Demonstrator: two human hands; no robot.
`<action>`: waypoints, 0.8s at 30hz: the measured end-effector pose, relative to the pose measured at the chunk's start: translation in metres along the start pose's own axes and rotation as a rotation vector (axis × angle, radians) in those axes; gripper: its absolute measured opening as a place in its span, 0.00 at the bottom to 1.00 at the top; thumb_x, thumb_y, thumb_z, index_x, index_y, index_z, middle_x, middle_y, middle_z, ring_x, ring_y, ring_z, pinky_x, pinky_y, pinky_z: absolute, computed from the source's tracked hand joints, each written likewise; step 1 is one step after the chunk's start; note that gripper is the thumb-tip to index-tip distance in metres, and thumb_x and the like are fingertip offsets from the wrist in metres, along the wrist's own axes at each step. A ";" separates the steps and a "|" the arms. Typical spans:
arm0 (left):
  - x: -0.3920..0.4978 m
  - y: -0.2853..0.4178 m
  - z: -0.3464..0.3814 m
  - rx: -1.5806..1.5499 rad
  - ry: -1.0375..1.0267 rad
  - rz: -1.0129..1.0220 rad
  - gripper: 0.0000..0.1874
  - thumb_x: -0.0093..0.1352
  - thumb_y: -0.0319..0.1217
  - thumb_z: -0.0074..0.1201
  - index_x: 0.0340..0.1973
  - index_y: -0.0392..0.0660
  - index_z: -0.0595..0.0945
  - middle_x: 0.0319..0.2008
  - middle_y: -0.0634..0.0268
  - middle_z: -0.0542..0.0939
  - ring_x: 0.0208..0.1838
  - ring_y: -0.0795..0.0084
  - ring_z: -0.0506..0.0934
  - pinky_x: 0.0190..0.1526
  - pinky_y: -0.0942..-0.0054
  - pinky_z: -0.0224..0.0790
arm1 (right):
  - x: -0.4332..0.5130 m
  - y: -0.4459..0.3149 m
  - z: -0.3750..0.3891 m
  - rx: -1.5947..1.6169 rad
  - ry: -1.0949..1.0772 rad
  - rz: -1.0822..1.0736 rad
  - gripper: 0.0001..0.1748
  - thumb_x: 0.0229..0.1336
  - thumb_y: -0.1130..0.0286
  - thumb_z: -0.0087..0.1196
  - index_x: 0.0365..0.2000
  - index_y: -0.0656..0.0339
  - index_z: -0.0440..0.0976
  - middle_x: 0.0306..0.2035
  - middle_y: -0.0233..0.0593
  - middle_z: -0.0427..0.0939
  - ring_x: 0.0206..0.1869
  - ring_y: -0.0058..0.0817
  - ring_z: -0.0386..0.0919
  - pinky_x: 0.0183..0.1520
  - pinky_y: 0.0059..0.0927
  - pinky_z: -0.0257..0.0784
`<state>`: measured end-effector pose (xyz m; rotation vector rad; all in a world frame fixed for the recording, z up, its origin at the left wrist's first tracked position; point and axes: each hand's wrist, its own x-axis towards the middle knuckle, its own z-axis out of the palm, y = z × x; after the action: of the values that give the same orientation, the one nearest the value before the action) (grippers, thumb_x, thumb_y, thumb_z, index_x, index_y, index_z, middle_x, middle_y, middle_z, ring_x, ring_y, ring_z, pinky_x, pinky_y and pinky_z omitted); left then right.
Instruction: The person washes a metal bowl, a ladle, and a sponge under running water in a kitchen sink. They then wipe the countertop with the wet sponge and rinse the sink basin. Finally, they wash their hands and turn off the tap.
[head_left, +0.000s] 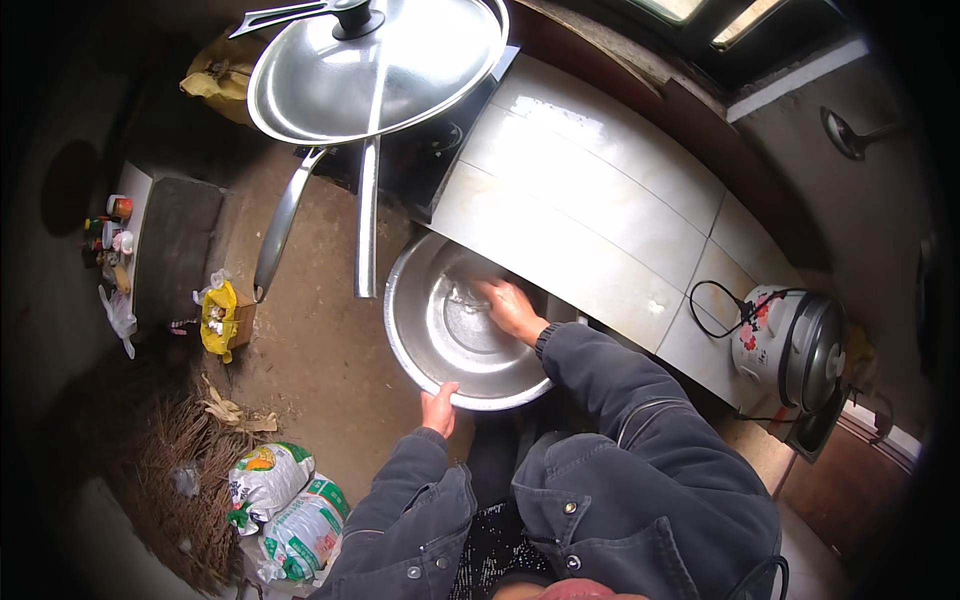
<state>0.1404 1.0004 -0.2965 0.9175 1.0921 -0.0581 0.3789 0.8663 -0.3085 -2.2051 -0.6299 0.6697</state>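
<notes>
A wide metal basin (469, 367) is tilted below the edge of the tiled counter. My left hand (439, 409) grips its near rim, with the thumb over the edge. My right hand (511, 309) reaches inside, over the basin's bottom; its fingers are blurred, and whether they hold anything cannot be told. Some water seems to lie in the bottom. A large pan with a long handle (279, 232) and a shiny lid (315, 82) stands on the dark stove at the upper left of the counter.
The tiled counter (577, 202) runs along the right, bearing a flowered rice cooker (795, 349) with its cord. A metal tube (366, 225) juts out beside the pan handle. On the floor at left are filled plastic sacks (304, 532), brushwood (172, 480) and a yellow-lined box (241, 319).
</notes>
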 end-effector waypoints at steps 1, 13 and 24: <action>0.001 0.001 0.001 -0.008 0.006 -0.010 0.22 0.62 0.22 0.58 0.52 0.34 0.75 0.46 0.58 0.79 0.49 0.64 0.78 0.52 0.63 0.72 | 0.002 -0.003 0.003 -0.032 0.046 -0.150 0.30 0.50 0.83 0.48 0.55 0.57 0.77 0.57 0.49 0.77 0.58 0.48 0.77 0.61 0.41 0.72; 0.010 0.015 0.001 -0.047 -0.136 0.026 0.30 0.62 0.21 0.56 0.61 0.40 0.70 0.50 0.59 0.76 0.51 0.62 0.77 0.51 0.61 0.74 | -0.066 -0.025 -0.037 0.399 -0.042 0.030 0.26 0.50 0.84 0.43 0.49 0.63 0.81 0.47 0.52 0.83 0.51 0.43 0.83 0.58 0.37 0.75; 0.021 0.032 0.004 0.048 -0.054 -0.078 0.30 0.62 0.22 0.57 0.61 0.36 0.71 0.54 0.58 0.77 0.55 0.63 0.76 0.56 0.64 0.69 | -0.050 0.233 -0.297 -0.542 1.139 0.480 0.26 0.55 0.84 0.43 0.52 0.59 0.79 0.54 0.47 0.79 0.56 0.44 0.73 0.64 0.44 0.65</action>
<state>0.1686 1.0265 -0.2933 0.9108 1.0797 -0.1731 0.5816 0.5446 -0.2959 -2.7533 0.3677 -0.6603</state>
